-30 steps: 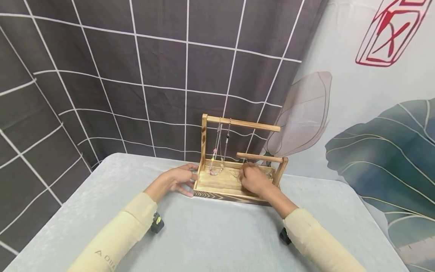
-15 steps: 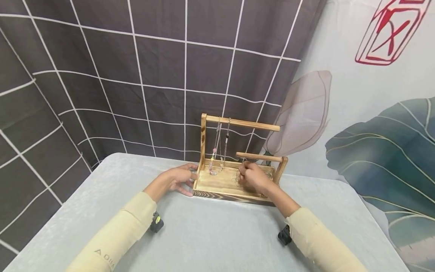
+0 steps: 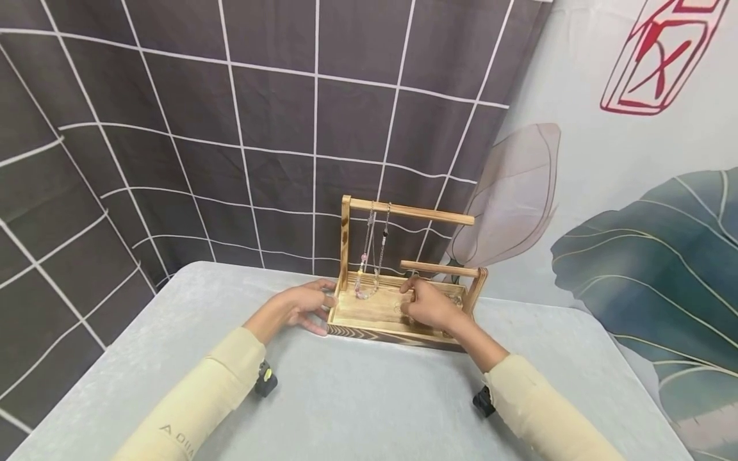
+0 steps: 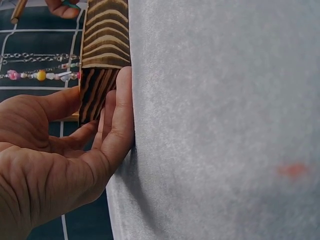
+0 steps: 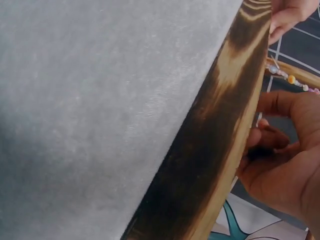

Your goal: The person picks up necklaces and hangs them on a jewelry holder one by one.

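Observation:
A wooden jewelry stand (image 3: pixel 369 317) with a shallow tray, a tall left bar and a lower right bar stands on the table. From the tall bar hang a beaded necklace (image 3: pixel 364 257) and a silvery chain (image 3: pixel 380 253) with a dark piece. My left hand (image 4: pixel 75 140) holds the tray's left end, thumb at the rim and fingers along the outer side. Over the tray's right half is my right hand (image 3: pixel 429 304), thumb and index finger apart. Beside its fingertips lies a thin, pale loop (image 3: pixel 397 308), too fine to identify. Part of the tray is hidden under this hand.
The lower bar (image 3: pixel 441 267) runs just behind my right hand. Some small, indistinct items (image 3: pixel 457 299) lie at the tray's right end. A pale cloth covers the table (image 3: pixel 369 397), and a dark gridded curtain (image 3: pixel 277 115) hangs close behind the stand.
My right hand's thumb and index finger, together half a second ago by thin strands, are now apart. The hand stays over the tray. My left hand and the stand keep their place.

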`<state>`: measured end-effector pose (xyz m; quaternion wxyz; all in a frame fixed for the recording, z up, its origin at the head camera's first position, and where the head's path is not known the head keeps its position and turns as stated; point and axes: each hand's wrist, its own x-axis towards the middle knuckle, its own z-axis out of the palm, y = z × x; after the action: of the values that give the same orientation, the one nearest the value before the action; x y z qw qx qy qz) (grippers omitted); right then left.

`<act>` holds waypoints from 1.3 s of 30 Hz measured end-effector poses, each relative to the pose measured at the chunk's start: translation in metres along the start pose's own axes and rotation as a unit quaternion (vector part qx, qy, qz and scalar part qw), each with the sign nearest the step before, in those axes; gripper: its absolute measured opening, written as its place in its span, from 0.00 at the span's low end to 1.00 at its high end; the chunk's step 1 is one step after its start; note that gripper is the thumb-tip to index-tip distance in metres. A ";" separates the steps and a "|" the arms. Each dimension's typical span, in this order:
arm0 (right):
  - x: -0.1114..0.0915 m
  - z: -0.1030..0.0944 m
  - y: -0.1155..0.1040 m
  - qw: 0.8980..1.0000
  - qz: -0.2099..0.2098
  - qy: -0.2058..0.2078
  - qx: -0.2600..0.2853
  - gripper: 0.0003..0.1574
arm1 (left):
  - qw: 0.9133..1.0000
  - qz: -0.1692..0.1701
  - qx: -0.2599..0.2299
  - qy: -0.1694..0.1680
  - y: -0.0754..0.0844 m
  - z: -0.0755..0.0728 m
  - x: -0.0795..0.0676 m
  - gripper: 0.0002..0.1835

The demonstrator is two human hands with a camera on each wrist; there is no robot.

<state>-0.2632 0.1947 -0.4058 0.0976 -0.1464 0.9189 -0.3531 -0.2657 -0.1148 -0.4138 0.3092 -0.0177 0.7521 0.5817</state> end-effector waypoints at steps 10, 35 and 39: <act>0.002 0.004 0.005 0.995 0.021 0.095 -0.037 0.19 | 1.000 -0.001 -0.004 0.000 -0.002 -0.001 0.002 0.35; -0.021 0.011 -0.016 0.982 -0.003 0.066 0.178 0.14 | 1.000 0.001 0.000 -0.007 0.000 -0.001 -0.003 0.36; -0.025 0.011 -0.021 0.979 -0.008 0.076 0.190 0.14 | 1.000 0.005 -0.003 -0.008 -0.001 -0.001 -0.005 0.35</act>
<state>-0.2320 0.1819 -0.3981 0.0510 -0.1049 0.8388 -0.5318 -0.2616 -0.1177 -0.4125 0.3118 -0.0103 0.7482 0.5855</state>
